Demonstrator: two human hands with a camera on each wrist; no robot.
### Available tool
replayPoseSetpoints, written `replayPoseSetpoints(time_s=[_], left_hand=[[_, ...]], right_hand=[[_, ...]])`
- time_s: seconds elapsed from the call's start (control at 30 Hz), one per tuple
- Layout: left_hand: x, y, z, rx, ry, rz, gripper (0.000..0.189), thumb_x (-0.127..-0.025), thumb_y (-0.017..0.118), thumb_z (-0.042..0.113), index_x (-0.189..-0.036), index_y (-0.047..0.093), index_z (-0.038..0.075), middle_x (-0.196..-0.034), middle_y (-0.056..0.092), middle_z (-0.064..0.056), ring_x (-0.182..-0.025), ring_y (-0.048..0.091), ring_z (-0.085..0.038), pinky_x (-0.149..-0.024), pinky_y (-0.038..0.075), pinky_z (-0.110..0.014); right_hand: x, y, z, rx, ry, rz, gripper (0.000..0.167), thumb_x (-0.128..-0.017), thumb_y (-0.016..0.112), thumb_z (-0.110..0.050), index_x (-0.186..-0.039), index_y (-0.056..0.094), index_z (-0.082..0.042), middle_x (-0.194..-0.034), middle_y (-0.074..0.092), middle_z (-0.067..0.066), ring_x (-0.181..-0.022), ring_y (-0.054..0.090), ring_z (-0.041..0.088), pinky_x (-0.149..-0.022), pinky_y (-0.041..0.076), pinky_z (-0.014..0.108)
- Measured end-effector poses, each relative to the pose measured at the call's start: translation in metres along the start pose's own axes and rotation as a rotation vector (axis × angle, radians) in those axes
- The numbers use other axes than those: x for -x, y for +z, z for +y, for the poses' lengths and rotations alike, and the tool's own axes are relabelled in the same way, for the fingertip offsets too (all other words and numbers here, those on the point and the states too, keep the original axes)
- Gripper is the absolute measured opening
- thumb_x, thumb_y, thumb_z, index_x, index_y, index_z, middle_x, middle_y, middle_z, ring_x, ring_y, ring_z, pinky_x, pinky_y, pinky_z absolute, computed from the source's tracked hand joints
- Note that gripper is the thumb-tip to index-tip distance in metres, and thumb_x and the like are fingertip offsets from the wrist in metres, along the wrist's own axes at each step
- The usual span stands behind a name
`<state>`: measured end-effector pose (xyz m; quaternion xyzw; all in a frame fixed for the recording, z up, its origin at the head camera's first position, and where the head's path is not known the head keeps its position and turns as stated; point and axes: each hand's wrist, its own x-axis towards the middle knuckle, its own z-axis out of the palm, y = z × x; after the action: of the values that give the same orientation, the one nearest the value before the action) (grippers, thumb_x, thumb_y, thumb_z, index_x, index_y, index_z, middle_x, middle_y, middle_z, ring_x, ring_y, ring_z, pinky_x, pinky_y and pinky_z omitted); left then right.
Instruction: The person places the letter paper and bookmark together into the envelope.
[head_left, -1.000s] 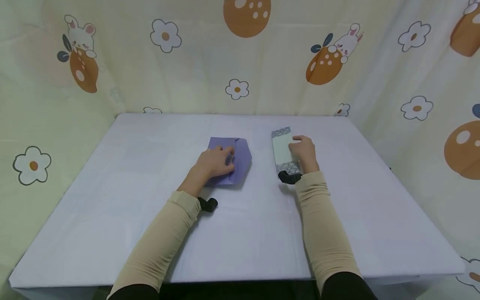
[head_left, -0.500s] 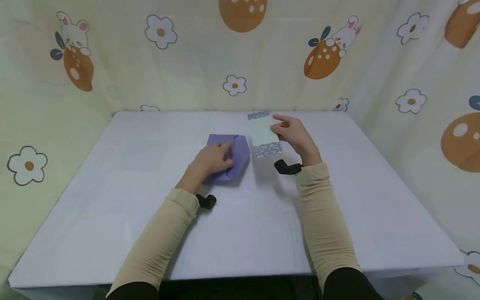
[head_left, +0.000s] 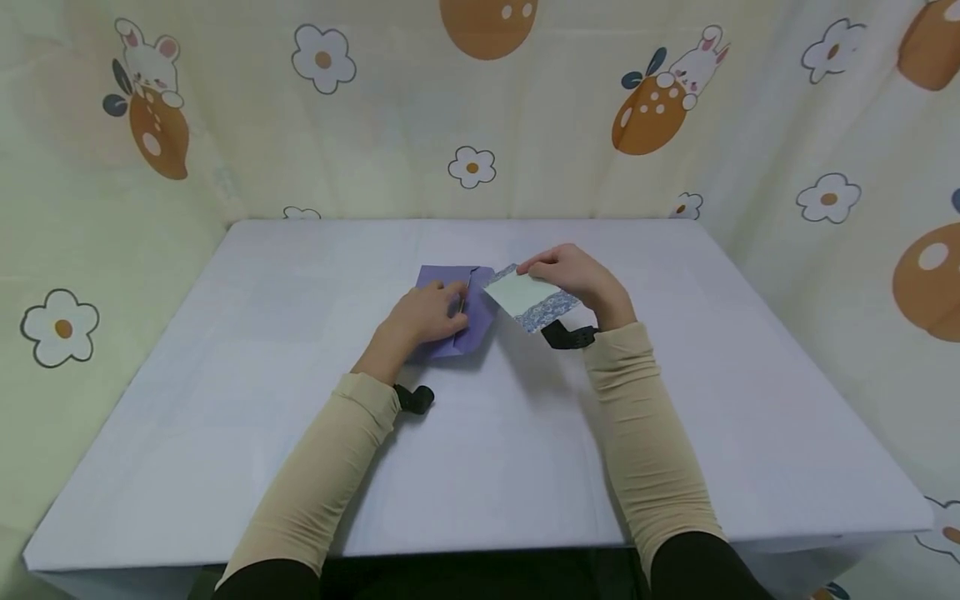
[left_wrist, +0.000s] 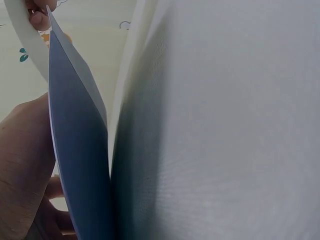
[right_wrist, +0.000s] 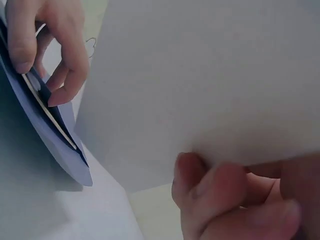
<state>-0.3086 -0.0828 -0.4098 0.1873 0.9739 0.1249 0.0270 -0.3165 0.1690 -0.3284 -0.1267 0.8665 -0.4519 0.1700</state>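
A purple paper envelope (head_left: 480,323) lies on the white table, its mouth towards the right. My left hand (head_left: 422,317) holds it there, thumb and fingers spreading the mouth apart; the right wrist view shows a pale edge (right_wrist: 52,117) inside the opening. Between the thumb and fingers of my right hand (head_left: 583,277) is a pale green card (head_left: 522,293) with glittery silver bands at both ends. The card is raised above the table and tilted, its left corner overlapping the envelope's right flap in the head view. Its plain back (right_wrist: 200,75) fills much of the right wrist view.
The white-covered table (head_left: 262,467) spreads around both hands. A printed curtain (head_left: 390,117) hangs behind it and along the sides. Each wrist wears a black camera mount, such as the left mount (head_left: 415,400).
My right hand has lifted the card off the table, brought it left to the envelope and turned it so one corner points left. My left hand has stayed on the envelope.
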Motion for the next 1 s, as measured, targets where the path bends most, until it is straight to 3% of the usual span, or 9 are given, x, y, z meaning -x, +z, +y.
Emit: replayPoseSetpoints(time_s=[0.17, 0.27, 0.63, 0.83, 1.0], left_hand=[[0.000, -0.001, 0.000, -0.002, -0.005, -0.005, 0.042, -0.082, 0.049, 0.043, -0.122, 0.048, 0.030, -0.112, 0.055, -0.008, -0.086, 0.055, -0.029, -0.077, 0.047, -0.044], [0.000, -0.001, 0.000, -0.007, 0.000, -0.011, 0.042, -0.083, 0.050, 0.043, -0.122, 0.048, 0.030, -0.114, 0.055, -0.008, -0.088, 0.055, -0.029, -0.078, 0.047, -0.044], [0.001, -0.001, 0.001, -0.041, 0.002, -0.030, 0.043, -0.085, 0.050, 0.046, -0.125, 0.048, 0.030, -0.117, 0.056, -0.010, -0.096, 0.057, -0.030, -0.083, 0.048, -0.046], [0.000, -0.001, 0.001, -0.044, 0.004, -0.040, 0.044, -0.086, 0.049, 0.045, -0.128, 0.048, 0.029, -0.120, 0.056, -0.009, -0.102, 0.056, -0.029, -0.087, 0.046, -0.047], [-0.001, -0.001, 0.001, -0.044, -0.001, -0.049, 0.046, -0.087, 0.048, 0.046, -0.130, 0.047, 0.030, -0.124, 0.055, -0.010, -0.104, 0.057, -0.030, -0.088, 0.047, -0.047]], right_hand=[[-0.004, 0.008, -0.004, 0.073, -0.002, 0.002, 0.033, -0.095, 0.049, -0.023, -0.115, 0.068, -0.006, -0.085, 0.061, 0.004, -0.064, 0.054, 0.010, -0.061, 0.045, 0.024], [-0.005, 0.013, -0.008, 0.092, 0.006, 0.008, 0.033, -0.094, 0.049, -0.022, -0.113, 0.069, -0.005, -0.078, 0.060, 0.001, -0.061, 0.054, 0.009, -0.058, 0.044, 0.023], [-0.013, 0.034, -0.012, 0.083, 0.013, -0.064, 0.037, -0.095, 0.049, -0.025, -0.118, 0.065, -0.001, -0.086, 0.061, 0.004, -0.072, 0.054, 0.012, -0.062, 0.046, 0.026], [-0.018, 0.040, -0.010, 0.077, -0.014, -0.042, 0.038, -0.095, 0.044, -0.021, -0.122, 0.063, -0.003, -0.094, 0.060, 0.006, -0.063, 0.048, 0.011, -0.056, 0.040, 0.024], [-0.025, 0.042, -0.001, 0.010, -0.024, -0.001, 0.037, -0.095, 0.045, -0.019, -0.123, 0.062, -0.002, -0.074, 0.054, -0.001, -0.048, 0.034, 0.007, -0.047, 0.030, 0.023]])
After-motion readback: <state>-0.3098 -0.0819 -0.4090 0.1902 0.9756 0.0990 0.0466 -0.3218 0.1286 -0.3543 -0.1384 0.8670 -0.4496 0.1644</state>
